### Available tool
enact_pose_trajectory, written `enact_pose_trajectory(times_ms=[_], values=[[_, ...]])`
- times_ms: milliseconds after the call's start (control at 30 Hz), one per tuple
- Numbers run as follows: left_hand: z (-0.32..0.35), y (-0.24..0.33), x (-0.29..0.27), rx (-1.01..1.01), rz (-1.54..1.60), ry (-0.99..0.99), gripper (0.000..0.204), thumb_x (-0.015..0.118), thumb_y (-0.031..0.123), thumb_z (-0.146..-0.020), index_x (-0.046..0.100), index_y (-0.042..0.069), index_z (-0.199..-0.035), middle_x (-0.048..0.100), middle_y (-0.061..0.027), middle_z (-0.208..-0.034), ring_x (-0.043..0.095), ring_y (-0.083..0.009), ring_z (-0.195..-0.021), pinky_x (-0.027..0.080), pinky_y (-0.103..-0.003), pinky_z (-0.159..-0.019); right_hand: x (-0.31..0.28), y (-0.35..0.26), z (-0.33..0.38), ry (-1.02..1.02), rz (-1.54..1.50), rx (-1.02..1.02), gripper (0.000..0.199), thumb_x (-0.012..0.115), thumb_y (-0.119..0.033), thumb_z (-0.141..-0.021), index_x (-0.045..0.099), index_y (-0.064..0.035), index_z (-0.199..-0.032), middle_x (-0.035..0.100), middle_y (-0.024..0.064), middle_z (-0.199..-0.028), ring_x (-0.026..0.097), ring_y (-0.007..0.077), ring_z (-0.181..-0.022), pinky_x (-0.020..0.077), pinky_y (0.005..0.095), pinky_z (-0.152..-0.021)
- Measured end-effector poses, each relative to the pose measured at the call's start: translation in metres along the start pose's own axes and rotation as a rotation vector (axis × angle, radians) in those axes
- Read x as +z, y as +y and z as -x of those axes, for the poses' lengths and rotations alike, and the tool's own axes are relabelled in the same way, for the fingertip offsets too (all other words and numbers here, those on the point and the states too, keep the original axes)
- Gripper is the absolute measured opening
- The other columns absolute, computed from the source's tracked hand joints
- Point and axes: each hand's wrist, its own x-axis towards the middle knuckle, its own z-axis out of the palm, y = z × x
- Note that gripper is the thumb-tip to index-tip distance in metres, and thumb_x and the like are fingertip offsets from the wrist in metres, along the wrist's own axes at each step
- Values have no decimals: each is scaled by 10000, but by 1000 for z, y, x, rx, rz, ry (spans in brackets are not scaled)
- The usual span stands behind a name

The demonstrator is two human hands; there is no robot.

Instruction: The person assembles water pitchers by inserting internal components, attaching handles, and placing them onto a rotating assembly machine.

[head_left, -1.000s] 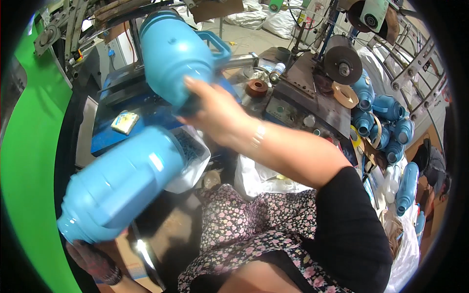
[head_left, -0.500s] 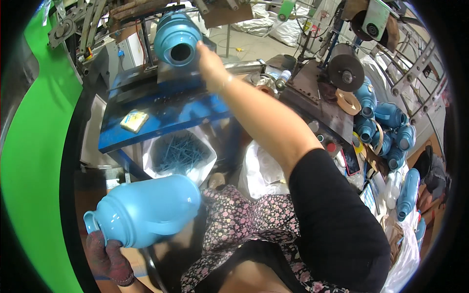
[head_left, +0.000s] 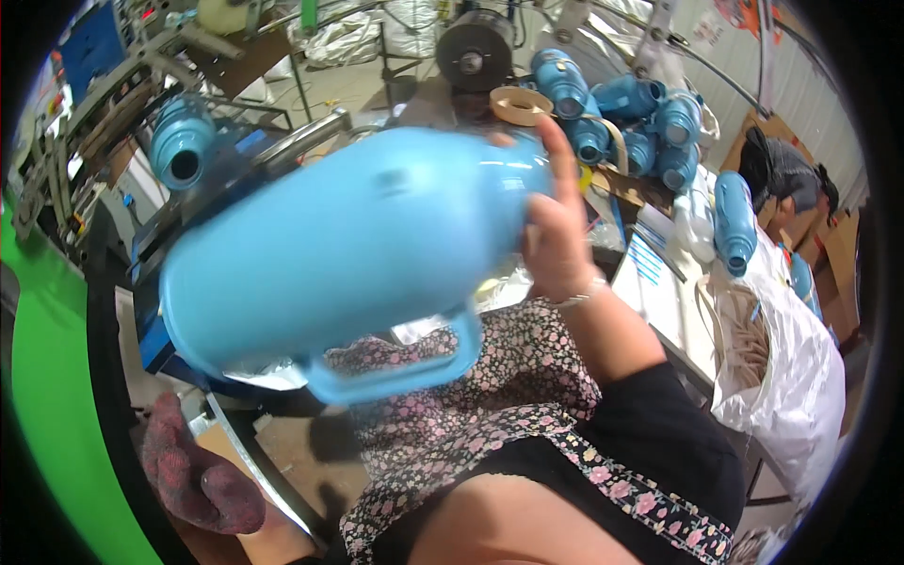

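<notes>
A large light-blue plastic jug body with a side handle fills the middle of the view, tilted and slightly blurred. My bare right hand grips it round the narrow neck end, one finger pointing up along the rim. The jug's base points to the left, and its handle hangs on the near side. At the lower left, my left hand, in a dark reddish knit glove, is apart from the jug and holds nothing, its thumb away from the fingers. Another blue jug body sits in the machine at the far left, mouth toward me.
Several blue jug bodies are piled at the back right beside a roll of tan tape. A dark cylindrical roller stands behind. A white plastic sack is at the right, and a green surface runs down the left.
The jug has passed from my left hand to my right and come up to the middle. My right hand has left the jug in the machine. The view has swung right.
</notes>
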Motion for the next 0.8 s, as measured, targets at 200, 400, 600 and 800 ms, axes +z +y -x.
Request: enact_pose_trajectory(times_ms=[200,400,600,800], values=[[1,17,81,-30,172,-129,263,601,27,-847,590,7,-1109,601,-82,-1060,568,-200,-977,443,-316,-877,-166,-9,134,271,-146,623,731,715,-213,-713,397,-83,-1358,488,103,-1284,497,280,-1184,443,448,-977],[12,-39,170,87,191,-146,284,628,59,-837,601,8,-1115,620,-91,-1063,593,-216,-975,460,-322,-867,-166,18,106,531,-167,404,557,694,-277,-791,450,-98,-1259,488,93,-1282,520,285,-1147,439,515,-969],[35,-144,217,314,-393,-403,302,635,92,-810,600,14,-1100,612,-116,-1036,583,-249,-940,471,-348,-808,-60,54,4,410,-473,513,518,641,-315,-888,444,-29,-1272,509,129,-1255,525,281,-1134,427,487,-1015],[38,-161,212,29,-74,-397,297,596,123,-846,588,21,-1125,599,-89,-1025,565,-218,-932,458,-319,-810,-47,88,-155,433,-598,440,467,597,-389,-900,475,-91,-1238,559,102,-1174,561,265,-1046,496,477,-880]])
